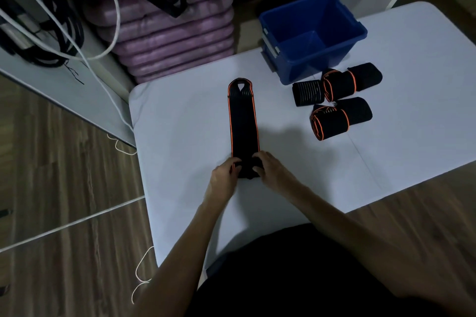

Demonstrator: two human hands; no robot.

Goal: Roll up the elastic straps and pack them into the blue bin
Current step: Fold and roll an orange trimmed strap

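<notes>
Head view shows fingers of the left hand and right hand curled round the rolled near end of a black strap with orange edging, which lies flat on the white bench, stretching away from the person. Three rolled straps sit to the right, just beside the blue bin.

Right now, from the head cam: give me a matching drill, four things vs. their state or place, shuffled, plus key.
Things:
1. blue bin
2. flat strap
3. striped roll
4. left hand

States:
A. pinching the strap's near end
B. open-topped, no strap inside
C. stretched out on the table
D. rolled, beside the orange-edged rolls

Pairs: 1-B, 2-C, 3-D, 4-A
</notes>
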